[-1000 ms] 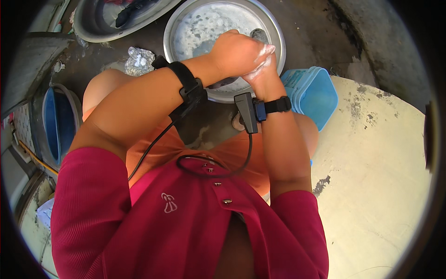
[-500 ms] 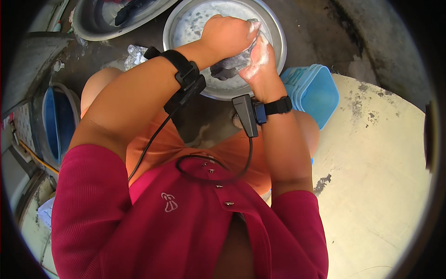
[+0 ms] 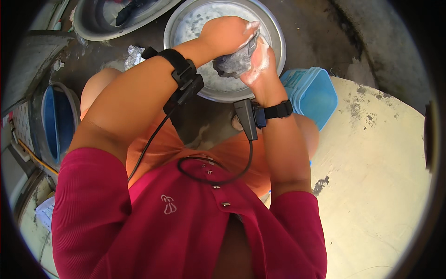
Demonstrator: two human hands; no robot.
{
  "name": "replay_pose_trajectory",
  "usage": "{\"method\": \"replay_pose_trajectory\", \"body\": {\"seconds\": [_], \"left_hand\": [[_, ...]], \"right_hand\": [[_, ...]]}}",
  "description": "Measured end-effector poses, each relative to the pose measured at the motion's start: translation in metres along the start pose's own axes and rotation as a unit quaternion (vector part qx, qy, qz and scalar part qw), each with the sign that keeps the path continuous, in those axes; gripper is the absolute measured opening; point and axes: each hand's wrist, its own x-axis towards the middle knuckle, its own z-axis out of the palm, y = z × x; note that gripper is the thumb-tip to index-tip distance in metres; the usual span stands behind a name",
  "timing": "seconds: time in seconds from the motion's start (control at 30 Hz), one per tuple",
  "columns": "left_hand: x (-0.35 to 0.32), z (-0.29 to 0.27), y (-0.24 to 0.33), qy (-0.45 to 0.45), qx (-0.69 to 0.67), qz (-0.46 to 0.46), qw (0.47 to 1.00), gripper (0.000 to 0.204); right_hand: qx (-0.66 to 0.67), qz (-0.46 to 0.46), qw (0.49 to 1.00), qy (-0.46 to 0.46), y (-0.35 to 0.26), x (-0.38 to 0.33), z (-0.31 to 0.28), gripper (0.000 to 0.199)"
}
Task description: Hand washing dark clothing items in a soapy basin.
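Note:
Above a round metal basin (image 3: 278, 35) of cloudy, sudsy water, a wet dark grey cloth (image 3: 234, 64) is bunched between my hands. My left hand (image 3: 226, 35) is closed over its upper part, knuckles up, with foam along the fingers. Soap suds coat my right hand (image 3: 260, 66), which grips the same cloth from the right side. The loose end of the cloth hangs to the left below my left hand, over the basin. My fingertips are mostly hidden by the hands and the cloth.
A second metal basin (image 3: 100, 35) with dark cloth in it stands at the far left. A light blue plastic bucket (image 3: 325, 95) sits by my right knee, beside a worn cream surface (image 3: 371, 176). Crumpled clear plastic (image 3: 134, 56) and a blue tub (image 3: 52, 123) lie to the left.
The hands have shifted slightly against each other, and more of the grey cloth shows between and below them. Both hands still grip it over the basin.

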Motion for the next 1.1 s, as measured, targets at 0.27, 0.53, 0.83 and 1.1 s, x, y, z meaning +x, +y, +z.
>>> {"method": "replay_pose_trajectory", "body": {"seconds": [0.27,0.53,0.83,1.1], "left_hand": [[0.001,-0.022,0.001,0.023,-0.481,-0.087,0.872,0.036],[-0.015,-0.026,0.023,-0.124,-0.383,-0.168,0.900,0.071],[-0.015,-0.017,-0.008,-0.054,-0.569,-0.326,0.753,0.044],[-0.018,-0.004,0.017,-0.028,-0.472,-0.005,0.881,0.038]], "right_hand": [[-0.042,-0.073,0.996,-0.030,-0.015,-0.001,0.000,0.066],[0.023,-0.154,0.983,-0.101,-0.036,-0.012,-0.007,0.026],[0.062,-0.234,0.970,-0.028,-0.060,-0.011,-0.020,0.027],[-0.024,-0.077,0.997,-0.012,-0.019,0.012,-0.017,0.036]]}}
